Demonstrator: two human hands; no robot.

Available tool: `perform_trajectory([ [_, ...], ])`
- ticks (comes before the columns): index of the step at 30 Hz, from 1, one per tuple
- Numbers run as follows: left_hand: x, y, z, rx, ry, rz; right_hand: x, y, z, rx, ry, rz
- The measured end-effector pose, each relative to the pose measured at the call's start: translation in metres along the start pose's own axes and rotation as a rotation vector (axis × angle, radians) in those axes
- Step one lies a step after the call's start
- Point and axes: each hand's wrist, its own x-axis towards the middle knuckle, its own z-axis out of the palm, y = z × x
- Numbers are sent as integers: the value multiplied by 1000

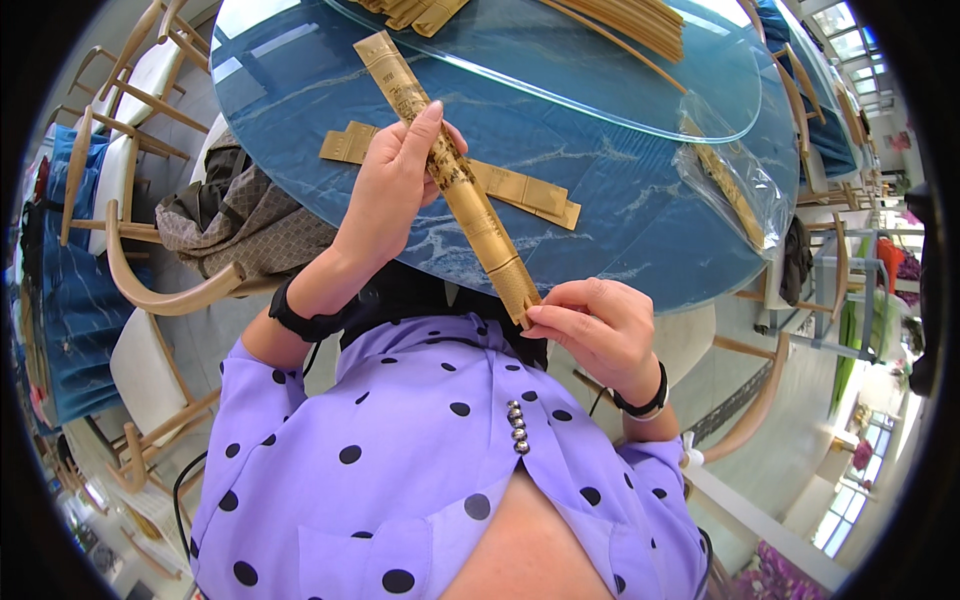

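Observation:
A long, narrow gold cardboard box (pixel 482 220) with dark print slants over the near edge of the table, its upper end farther away. My left hand (pixel 395 180) is wrapped round its middle, thumb lying along the top face. At the near lower end, the fingertips of my right hand (pixel 600 322) pinch the box's small end flaps. Underneath, on the tabletop, lie flat gold cartons (pixel 525 190), partly covered by the held box and my left hand.
The round table (pixel 290 110) has a blue marbled top and a raised glass disc (pixel 600 100). Gold cartons (pixel 420 14) and a stack of long tan-gold strips (pixel 630 28) rest on the disc. A clear plastic bag (pixel 765 195) lies right. A patterned bag (pixel 235 215) sits by a wooden chair (pixel 165 290).

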Motion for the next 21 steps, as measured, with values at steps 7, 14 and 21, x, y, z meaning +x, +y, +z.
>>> perform_trajectory([
  [7,-6,-17,15,149,-3,70,3,-7,6,2,-42,-10],
  [14,-2,-16,14,230,21,121,6,-9,10,-47,-82,20],
  [21,-6,-16,19,269,32,111,9,-17,8,-162,-157,-61],
])
